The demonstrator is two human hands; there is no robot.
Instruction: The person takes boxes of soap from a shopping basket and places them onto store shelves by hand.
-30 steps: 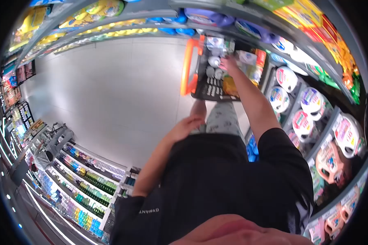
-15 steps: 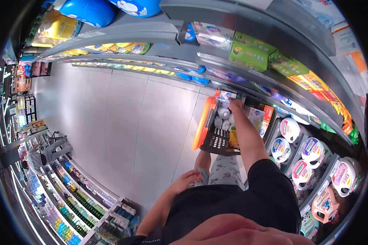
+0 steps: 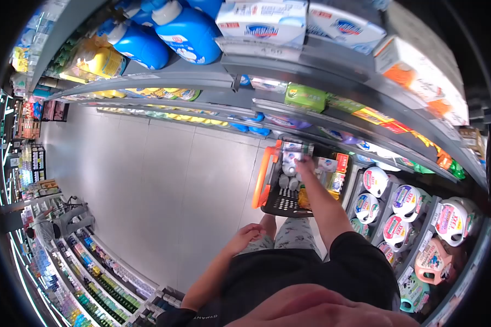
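Note:
The black shopping basket [image 3: 303, 211] with an orange handle [image 3: 263, 177] stands on the floor at the foot of the shelf. My right hand [image 3: 306, 165] reaches into it, fingers closed at the edge of a white soap pack [image 3: 292, 156] with a blue and red mark; the fingertips are blurred. Below that pack lie several white bottles [image 3: 288, 182], and a yellow package [image 3: 304, 199] sits near the basket's front. My left hand [image 3: 251, 232] hangs beside my left thigh, fingers loosely bent, with nothing in it.
Shelves with boxed soap [image 3: 262, 27] and blue bottles [image 3: 183, 35] run along the far side. Detergent jugs [image 3: 401, 231] line the right. A person [image 3: 65, 223] is by the left shelves. Tiled floor [image 3: 142, 180] stretches leftward.
My view has shifted, showing more of the upper shelf. My right hand and the white pack sit a little lower relative to the basket's far edge. My left fingers look more bent.

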